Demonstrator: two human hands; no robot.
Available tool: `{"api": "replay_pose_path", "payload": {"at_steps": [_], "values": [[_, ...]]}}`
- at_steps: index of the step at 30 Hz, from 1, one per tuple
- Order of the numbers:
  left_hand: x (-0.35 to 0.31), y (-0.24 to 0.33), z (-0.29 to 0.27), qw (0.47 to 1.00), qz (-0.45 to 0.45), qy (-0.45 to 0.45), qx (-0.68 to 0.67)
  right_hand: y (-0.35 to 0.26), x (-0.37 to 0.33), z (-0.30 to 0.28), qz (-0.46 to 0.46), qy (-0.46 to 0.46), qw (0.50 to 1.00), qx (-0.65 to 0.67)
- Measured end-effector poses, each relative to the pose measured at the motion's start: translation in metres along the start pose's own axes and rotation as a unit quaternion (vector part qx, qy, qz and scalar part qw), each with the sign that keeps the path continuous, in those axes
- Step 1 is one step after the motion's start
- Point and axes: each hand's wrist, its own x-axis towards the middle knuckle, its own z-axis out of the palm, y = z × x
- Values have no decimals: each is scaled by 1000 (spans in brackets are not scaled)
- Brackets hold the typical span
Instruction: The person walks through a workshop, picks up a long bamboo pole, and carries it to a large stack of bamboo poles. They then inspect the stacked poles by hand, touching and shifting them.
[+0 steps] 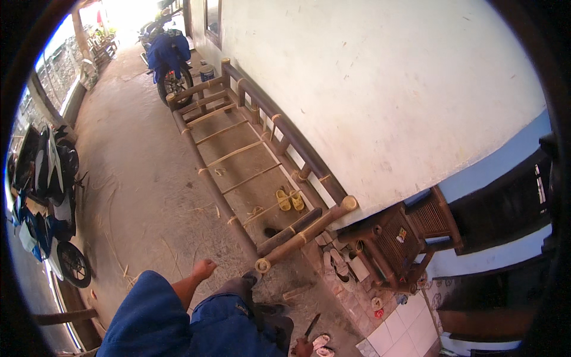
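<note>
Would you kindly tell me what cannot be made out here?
All in the head view:
Knife: handle covered by the right hand.
Right hand: partly cut off by the lower edge.
Left hand: palm faces away from camera.
Far motorbike: partly covered by blue cloth.
Item on the chair: too small to identify.
</note>
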Motion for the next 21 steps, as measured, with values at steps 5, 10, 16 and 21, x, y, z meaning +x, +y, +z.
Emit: {"api": "replay_pose_path", "payload": {"at_steps": [5,10,16,21], "values": [[-26,-47,-17,995,-97,9,6,-68,-51,23,33,-121,986,112],[-70,-45,8,989,-77,-49,-114,-79,-70,42,-52,-176,982,40],[-107,-46,3,994,44,-89,42,-59,-75,82,51,-158,972,168],[-78,-87,-53,986,-95,-50,-127,-60,-90,113,96,-137,970,175]]}}
